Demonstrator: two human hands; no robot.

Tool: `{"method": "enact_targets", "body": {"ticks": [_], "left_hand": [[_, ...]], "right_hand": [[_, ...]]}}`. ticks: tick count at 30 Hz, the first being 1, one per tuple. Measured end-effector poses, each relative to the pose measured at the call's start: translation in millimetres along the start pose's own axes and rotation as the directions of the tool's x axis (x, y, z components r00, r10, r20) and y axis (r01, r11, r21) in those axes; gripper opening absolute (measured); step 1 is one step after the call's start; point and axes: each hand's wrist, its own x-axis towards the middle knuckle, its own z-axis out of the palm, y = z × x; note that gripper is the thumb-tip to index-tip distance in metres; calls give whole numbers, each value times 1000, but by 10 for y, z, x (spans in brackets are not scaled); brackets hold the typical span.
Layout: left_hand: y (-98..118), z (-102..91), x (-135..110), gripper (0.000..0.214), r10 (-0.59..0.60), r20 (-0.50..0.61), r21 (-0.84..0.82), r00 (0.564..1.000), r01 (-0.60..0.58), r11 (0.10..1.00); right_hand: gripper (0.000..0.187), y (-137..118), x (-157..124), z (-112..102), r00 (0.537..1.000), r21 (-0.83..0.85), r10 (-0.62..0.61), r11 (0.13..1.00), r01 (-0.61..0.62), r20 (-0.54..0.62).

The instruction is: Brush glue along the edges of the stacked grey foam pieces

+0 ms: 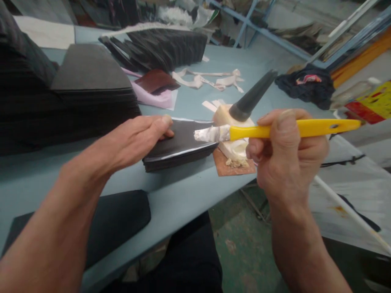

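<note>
My right hand (287,154) is closed around a yellow-handled brush (305,129), held level, its glue-caked white bristles pointing left over a small stack of black leather pieces (180,150). My left hand (137,138) presses down on the left end of that stack, fingers curled with the thumb on the top sheet. Just behind the brush tip stands a cream glue pot (233,148) crusted with dried glue, a second black-handled brush (252,97) sticking out of it. The pot rests on a brown scrap (227,167).
A pale blue table (183,195) carries a tall stack of black sheets (76,101) at left, a fanned row of black pieces (159,47) at back, pink and brown scraps, white strips (210,79), and a black pad (116,219) near me. Dark cloth (305,85) lies right.
</note>
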Motion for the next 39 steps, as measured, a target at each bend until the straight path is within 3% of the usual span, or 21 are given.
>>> {"method": "enact_targets", "body": {"ticks": [5,10,15,20,26,32,39], "left_hand": [[117,-57,147,67,-230,13,-169,973,229,959],[145,-89,141,78,-199,65,-155,978,207,966],[103,-65,183,69,-198,44,-208,979,203,957],[84,-45,196,70,-217,46,-231,975,221,947],[-13,-21,217,71,-205,25,-269,978,204,941],[-44,-16,227,73,-164,27,-247,986,166,955],[-7,-14,226,68,-167,14,-234,986,166,958]], "right_hand": [[35,48,-177,44,996,-16,-2,1000,3,86],[31,116,-337,149,969,-41,-48,997,60,243],[18,84,-392,256,931,-37,-171,980,193,321],[18,75,-365,217,953,-147,-177,965,217,248],[27,208,-227,-18,973,-287,-204,930,228,110],[31,380,-161,-253,987,-368,-140,916,159,78],[26,357,-189,-265,985,-452,-144,875,173,97]]}}
